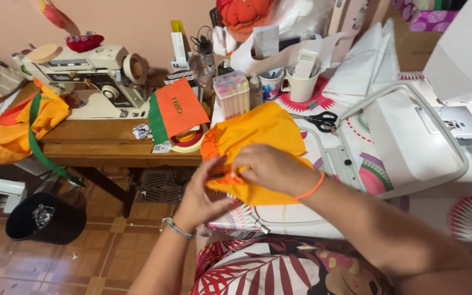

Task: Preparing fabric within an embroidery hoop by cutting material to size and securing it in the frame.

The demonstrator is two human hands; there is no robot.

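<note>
Head view looked down on both hands working a piece of orange fabric (258,136) at the near edge of a table with a patterned cloth (465,213). Left hand (200,199) came up from below, fingers curled and pinched on the fabric's lower left edge; right hand (269,166) lay over the top of the same edge, fingers closed on it, an orange band at the wrist. Both grips narrow and holding cloth, meeting at one small spot where a dark green strip seemed to show between the fingertips, though it was too small to be certain. Step in hand, as judged: folding or aligning the edge of the fabric, possibly against a trim. Next move would call for keeping the pinch steady while the rest of the cloth was smoothed or turned, since most of the piece lay loose beyond the hands, bunched toward the back of the table. Fabric sat directly under and between the two hands, its bulk extending away from the person. Scissors (320,120) lay just beyond the fabric to the right; a clear box of small coloured items (233,93) stood behind it. White embroidery machine (411,136) with a hoop frame occupied the right. Older sewing machine (91,76) sat on a wooden table (94,147) well to the left, more orange and green cloth (28,125) draped beside it.
</note>
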